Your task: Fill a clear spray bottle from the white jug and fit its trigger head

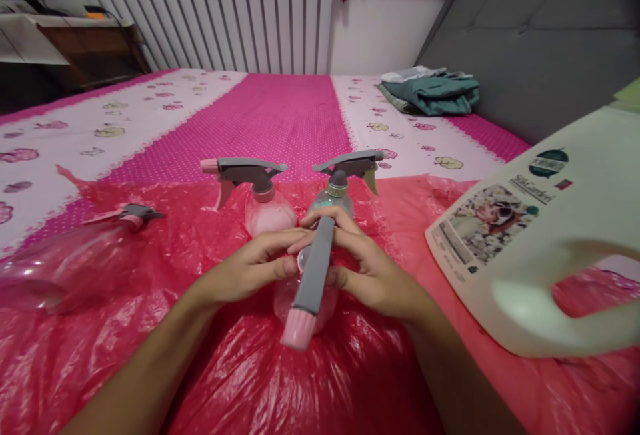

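Note:
A clear spray bottle (pixel 281 301) stands upright in front of me, its grey trigger head (pixel 316 265) with the pink nozzle turned towards me. My left hand (pixel 253 267) is closed around the neck from the left. From the right, my right hand (pixel 373 268) grips the same head, thumb on the near side and fingers behind. The trigger head hides part of the neck and some fingertips. Just beyond my hands stand a spray bottle with pink-white contents (pixel 270 214) and another with a greenish tint (pixel 330 202), both with trigger heads on.
Red plastic sheeting (pixel 380 382) covers the near part of the bed. An empty-looking clear spray bottle (pixel 65 268) lies at left. A large pale green jug (pixel 480 288) with a handle leans at right. Folded clothes (pixel 435 92) rest near the grey headboard (pixel 540 28).

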A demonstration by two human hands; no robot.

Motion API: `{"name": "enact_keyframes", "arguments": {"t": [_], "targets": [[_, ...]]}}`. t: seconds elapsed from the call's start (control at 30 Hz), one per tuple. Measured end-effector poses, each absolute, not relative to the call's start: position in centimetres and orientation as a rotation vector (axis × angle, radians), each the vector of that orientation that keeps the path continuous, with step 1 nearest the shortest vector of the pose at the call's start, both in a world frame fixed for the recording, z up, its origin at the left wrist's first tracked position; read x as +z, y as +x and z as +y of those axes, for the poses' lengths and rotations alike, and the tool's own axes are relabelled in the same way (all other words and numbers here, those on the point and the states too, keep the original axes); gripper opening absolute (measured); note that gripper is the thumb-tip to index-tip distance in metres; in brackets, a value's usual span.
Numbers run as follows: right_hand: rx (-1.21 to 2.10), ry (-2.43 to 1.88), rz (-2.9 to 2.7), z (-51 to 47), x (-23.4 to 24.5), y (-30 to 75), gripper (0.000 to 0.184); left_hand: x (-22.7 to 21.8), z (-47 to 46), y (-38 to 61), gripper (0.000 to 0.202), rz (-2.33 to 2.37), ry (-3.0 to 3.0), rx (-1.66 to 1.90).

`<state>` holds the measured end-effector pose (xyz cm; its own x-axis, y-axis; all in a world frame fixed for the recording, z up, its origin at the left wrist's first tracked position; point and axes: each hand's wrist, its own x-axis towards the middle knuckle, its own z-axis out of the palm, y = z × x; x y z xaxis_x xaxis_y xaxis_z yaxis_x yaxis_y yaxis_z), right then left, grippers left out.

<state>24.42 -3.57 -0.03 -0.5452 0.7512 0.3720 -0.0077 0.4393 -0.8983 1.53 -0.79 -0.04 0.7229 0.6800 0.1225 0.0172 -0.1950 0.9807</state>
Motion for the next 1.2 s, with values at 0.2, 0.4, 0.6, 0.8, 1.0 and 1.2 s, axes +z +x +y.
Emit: {"name": "enact_keyframes", "arguments": {"t": [0.2, 0.4, 0.6, 0.8, 1.0, 1.2], "targets": [[1.179, -0.619, -1.903, -3.5, -0.1, 24.5, 0.039, -0.4, -1.0, 1.4, 0.030, 0.565, 1.616, 0.655], [1.203, -0.653, -1.912, -3.7, 0.1, 24.4, 0.035, -1.3, -1.1, 1.9, 0.040, 0.549, 1.613, 0.811], [1.179, -0.635, -1.907, -3.6, -0.1, 24.4, 0.033, -0.7, -1.3, 2.2, 0.028, 0.550, 1.625, 0.849], [1.154, -0.642, -1.876, -3.5, -0.5, 24.2, 0.036, -0.7, -1.1, 1.9, 0.030, 0.480, 1.637, 0.843], [1.147, -0.639, -1.831, -3.3, -0.5, 24.3, 0.040, -1.1, -1.1, 1.4, 0.039, 0.495, 1.637, 0.789], [1.132, -0.582, -1.828, -3.3, -0.4, 24.4, 0.029, -1.0, -0.9, 1.4, 0.031, 0.428, 1.666, 0.771]]}}
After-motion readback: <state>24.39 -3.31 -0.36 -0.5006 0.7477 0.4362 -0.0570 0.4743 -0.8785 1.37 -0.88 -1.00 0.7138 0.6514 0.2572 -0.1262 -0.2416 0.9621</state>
